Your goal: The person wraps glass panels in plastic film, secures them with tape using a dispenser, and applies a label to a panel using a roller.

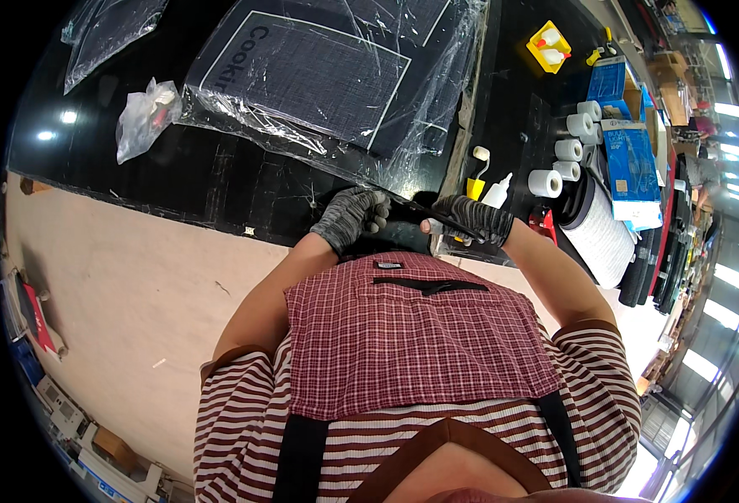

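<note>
Both my hands wear dark grey knit gloves with bare fingertips and are close together at the table's near edge. My left hand point(353, 218) is closed, fingers curled, by the lower edge of a clear plastic wrap point(260, 117). What it grips is hard to make out. My right hand point(477, 220) is closed round a slim black thing point(445, 220) that slants up toward my left hand; its kind does not show. Dark grey mats point(328, 80) with white border lines lie inside the plastic, just beyond my hands.
Right of my hands are a yellow-handled roller point(475, 186), a white squeeze bottle point(498, 193), several white rolls point(545, 183) and blue boxes point(631, 163). Farther back sits a yellow tray point(547, 47) with small bottles. A crumpled clear bag point(147, 120) lies on the black table point(244, 189).
</note>
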Available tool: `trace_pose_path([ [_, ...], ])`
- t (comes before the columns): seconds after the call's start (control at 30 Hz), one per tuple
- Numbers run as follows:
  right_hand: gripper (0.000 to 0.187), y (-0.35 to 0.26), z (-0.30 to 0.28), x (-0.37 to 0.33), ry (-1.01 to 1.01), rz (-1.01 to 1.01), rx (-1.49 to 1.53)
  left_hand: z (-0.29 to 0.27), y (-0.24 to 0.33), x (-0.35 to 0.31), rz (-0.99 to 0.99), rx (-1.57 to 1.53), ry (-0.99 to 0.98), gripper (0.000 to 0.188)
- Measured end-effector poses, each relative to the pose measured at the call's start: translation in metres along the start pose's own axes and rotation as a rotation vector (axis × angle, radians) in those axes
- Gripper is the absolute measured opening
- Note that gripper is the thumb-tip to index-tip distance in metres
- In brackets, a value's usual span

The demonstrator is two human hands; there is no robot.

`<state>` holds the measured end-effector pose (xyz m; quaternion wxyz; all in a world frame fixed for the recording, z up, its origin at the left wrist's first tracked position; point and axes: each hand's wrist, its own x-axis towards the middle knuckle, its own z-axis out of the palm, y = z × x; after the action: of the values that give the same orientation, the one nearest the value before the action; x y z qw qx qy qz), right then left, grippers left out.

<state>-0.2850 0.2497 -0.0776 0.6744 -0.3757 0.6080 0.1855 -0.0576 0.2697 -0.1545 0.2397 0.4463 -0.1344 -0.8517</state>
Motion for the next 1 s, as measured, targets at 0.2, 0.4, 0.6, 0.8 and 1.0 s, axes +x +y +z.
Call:
trace_pose_path([
  [0.2,0.036,0.032,-0.013,0.03,0.016,-0.214,-0.15,0.002,0.013,-0.002,-0.106,-0.036,0.043,0.017],
  [0.4,0.032,0.016,-0.004,0.01,-0.132,-0.064,0.151,-0.007,0.007,-0.002,0.048,-0.01,-0.02,0.018],
  [0.6,0.042,0.027,-0.004,0.026,-0.167,-0.109,0.085,-0.009,0.002,-0.006,0.056,-0.024,-0.048,0.017],
  [0.8,0.031,0.01,-0.002,0.01,-0.126,-0.061,0.218,-0.009,0.002,-0.007,0.087,-0.001,-0.031,0.016],
  [1.0,0.03,-0.01,-0.003,-0.001,-0.129,-0.094,-0.211,-0.008,0.004,-0.009,0.08,0.015,-0.039,0.016],
])
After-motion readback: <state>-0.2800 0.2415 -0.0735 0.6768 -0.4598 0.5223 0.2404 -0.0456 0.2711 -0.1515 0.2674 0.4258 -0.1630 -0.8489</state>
